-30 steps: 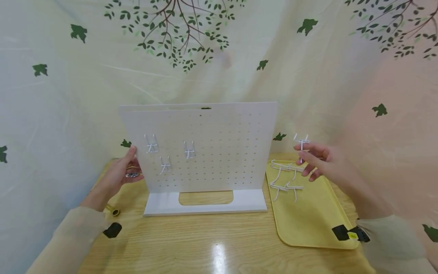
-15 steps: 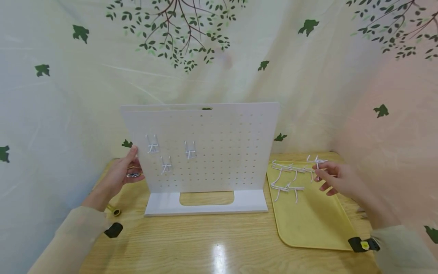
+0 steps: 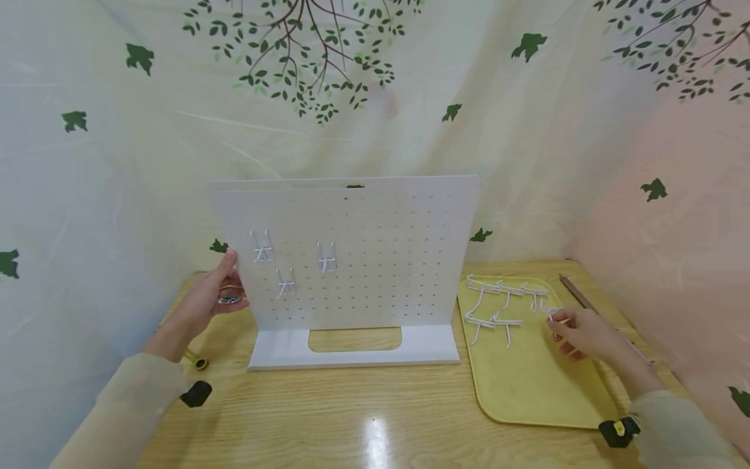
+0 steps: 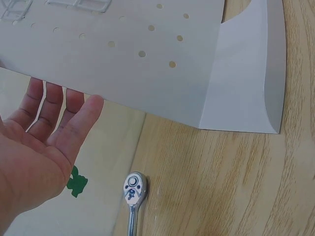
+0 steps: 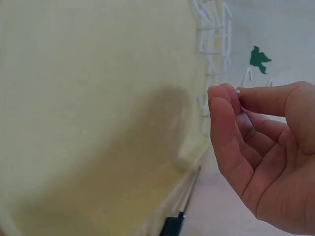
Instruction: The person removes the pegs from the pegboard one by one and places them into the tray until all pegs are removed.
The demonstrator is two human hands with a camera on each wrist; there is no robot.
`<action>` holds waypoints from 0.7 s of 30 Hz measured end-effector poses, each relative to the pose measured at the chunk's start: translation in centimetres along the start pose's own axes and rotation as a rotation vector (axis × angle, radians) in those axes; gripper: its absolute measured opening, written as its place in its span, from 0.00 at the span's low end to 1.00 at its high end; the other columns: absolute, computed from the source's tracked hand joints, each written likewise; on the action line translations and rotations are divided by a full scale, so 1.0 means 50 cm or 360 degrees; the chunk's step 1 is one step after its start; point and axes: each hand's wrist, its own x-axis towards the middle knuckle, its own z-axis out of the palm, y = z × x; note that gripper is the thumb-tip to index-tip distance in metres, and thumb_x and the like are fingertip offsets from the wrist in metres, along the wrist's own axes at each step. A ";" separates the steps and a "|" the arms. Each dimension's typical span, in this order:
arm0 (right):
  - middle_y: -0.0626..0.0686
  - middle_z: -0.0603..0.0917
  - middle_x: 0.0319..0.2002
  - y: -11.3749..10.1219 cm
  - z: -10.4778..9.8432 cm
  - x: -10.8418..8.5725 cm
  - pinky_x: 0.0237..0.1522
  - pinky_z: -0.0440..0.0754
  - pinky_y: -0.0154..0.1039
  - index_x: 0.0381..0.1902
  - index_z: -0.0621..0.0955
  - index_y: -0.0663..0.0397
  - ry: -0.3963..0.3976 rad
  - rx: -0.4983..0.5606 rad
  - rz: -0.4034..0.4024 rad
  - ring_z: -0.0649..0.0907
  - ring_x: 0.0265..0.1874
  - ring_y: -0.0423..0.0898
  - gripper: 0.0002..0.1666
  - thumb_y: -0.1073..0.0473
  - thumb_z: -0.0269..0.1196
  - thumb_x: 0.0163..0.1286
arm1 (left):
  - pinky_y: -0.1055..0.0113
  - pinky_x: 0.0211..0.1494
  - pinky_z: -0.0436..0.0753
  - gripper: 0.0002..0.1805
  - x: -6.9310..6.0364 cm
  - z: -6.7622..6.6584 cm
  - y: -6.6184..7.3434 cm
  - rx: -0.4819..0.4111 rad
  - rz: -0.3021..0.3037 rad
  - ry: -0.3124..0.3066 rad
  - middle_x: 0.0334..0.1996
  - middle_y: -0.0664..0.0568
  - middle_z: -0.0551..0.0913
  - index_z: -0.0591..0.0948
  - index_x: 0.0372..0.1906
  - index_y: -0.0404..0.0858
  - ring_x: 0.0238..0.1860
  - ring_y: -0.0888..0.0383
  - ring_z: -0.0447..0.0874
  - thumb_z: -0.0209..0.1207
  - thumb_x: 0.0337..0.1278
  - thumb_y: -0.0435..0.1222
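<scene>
A white pegboard (image 3: 375, 260) stands upright on its white base, with three white wire hooks on its left half, one of them a hook (image 3: 326, 258) nearer the middle. My left hand (image 3: 208, 299) grips the board's left edge, the thumb at the front side; in the left wrist view the left hand (image 4: 49, 132) has its fingers behind the edge. Over the yellow tray (image 3: 527, 384), my right hand (image 3: 586, 333) pinches a white hook (image 3: 551, 311) between thumb and fingertips. Several white hooks (image 3: 482, 322) lie in the tray's back left part.
A ratchet wrench (image 4: 134, 189) lies on the wooden table by the board's left side. A brass-coloured fitting (image 3: 199, 361) is near my left forearm. A thin dark rod-like tool (image 3: 577, 291) lies right of the tray. Printed cloth hangs behind the table.
My right hand has moved right, then down over the tray, with the hook still pinched. The left hand has stayed at the board's edge. The rod-like tool has come into view.
</scene>
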 end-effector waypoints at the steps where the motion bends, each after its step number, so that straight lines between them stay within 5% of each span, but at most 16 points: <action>1: 0.55 0.83 0.33 0.004 0.002 0.002 0.25 0.87 0.45 0.57 0.71 0.78 -0.0002 0.0010 0.0014 0.85 0.26 0.51 0.23 0.58 0.54 0.81 | 0.60 0.48 0.87 0.40 0.000 0.000 0.000 0.0002 -0.0001 0.0000 0.44 0.49 0.81 0.72 0.49 0.30 0.43 0.55 0.84 0.43 0.70 0.67; 10: 0.51 0.82 0.28 0.025 0.029 0.015 0.23 0.86 0.42 0.51 0.72 0.78 -0.0012 0.0201 0.0105 0.84 0.23 0.47 0.19 0.61 0.54 0.80 | 0.59 0.49 0.87 0.39 0.000 -0.001 -0.002 -0.0014 0.0001 -0.0005 0.43 0.50 0.81 0.73 0.48 0.31 0.42 0.57 0.84 0.43 0.71 0.67; 21: 0.50 0.82 0.28 0.043 0.036 0.021 0.26 0.86 0.38 0.55 0.66 0.74 -0.0214 0.0520 0.0215 0.81 0.22 0.42 0.20 0.60 0.54 0.80 | 0.55 0.51 0.86 0.38 0.005 -0.002 -0.005 -0.0035 -0.0004 -0.0004 0.40 0.52 0.82 0.74 0.46 0.32 0.41 0.57 0.85 0.43 0.70 0.67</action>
